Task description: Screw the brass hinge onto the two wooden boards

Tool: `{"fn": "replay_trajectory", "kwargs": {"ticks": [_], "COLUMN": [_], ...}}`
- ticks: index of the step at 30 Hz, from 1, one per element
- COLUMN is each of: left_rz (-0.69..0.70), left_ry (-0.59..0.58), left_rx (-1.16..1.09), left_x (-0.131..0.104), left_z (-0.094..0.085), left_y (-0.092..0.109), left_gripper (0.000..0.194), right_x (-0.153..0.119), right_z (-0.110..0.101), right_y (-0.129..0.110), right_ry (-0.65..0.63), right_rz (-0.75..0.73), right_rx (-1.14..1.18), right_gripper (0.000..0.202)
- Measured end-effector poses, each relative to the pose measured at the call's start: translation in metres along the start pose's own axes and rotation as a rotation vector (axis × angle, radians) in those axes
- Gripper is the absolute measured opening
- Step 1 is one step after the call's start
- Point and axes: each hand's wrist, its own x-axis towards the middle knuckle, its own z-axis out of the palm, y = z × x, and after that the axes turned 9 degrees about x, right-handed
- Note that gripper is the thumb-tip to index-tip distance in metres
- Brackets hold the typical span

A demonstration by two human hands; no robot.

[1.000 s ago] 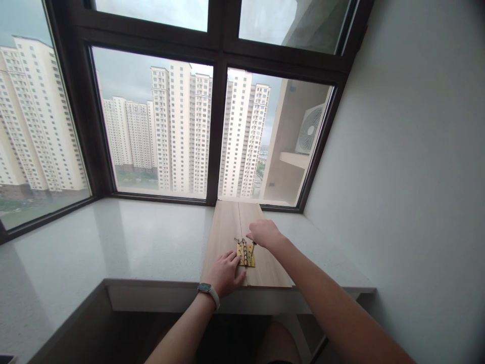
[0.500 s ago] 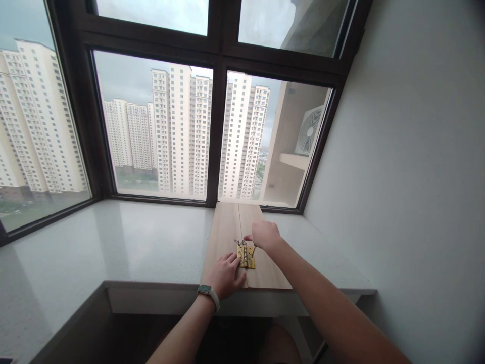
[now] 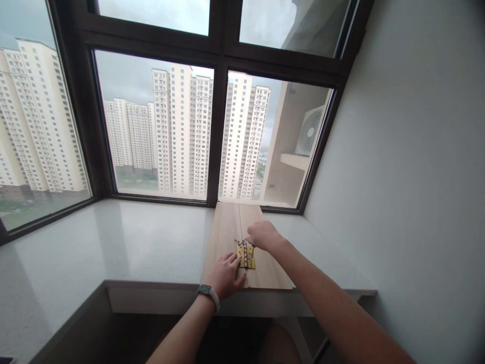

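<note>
A brass butt hinge [image 3: 246, 257] lies unfolded across the seam between two pale wooden boards, the left board [image 3: 224, 230] and the right board [image 3: 268, 268]. My left hand [image 3: 224, 275] rests spread on the left board, its fingertips pressing the hinge's left leaf. Closed in a fist, my right hand [image 3: 264, 235] grips what looks like a screwdriver [image 3: 253, 251]; the handle is hidden in the fist. Its thin shaft slants down to the right leaf. Several small screws [image 3: 238, 241] lie at the hinge's far edge.
The boards lie on a white stone windowsill [image 3: 159, 242], reaching from its front edge to the dark window frame [image 3: 215, 136]. A white wall [image 3: 397, 151] rises on the right. Below the sill are a dark recess and my legs.
My right hand has turned slightly and shifted a little left over the hinge's right leaf. My left hand, the hinge and the boards stay put.
</note>
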Motion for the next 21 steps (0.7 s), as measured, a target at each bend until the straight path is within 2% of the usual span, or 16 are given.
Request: {"fn": "replay_trajectory", "kwargs": {"ticks": [14,21], "left_rz": [-0.003,0.001], "left_ry": [0.002,-0.001], "left_rx": [-0.002,-0.003], "left_x": [-0.0004,0.0002], "left_z": [0.0007,-0.0017], "left_y": [-0.0007,0.0000], "left_gripper": [0.044,0.044], "right_x": [-0.0040,0.0053], "right_z": [-0.0031,-0.0003], "right_y": [0.0009,-0.0020], "right_ry": [0.009,-0.040], "right_rz": [0.060,0.302], "right_rx": [0.016,0.129], "right_gripper": [0.032,0.060]}}
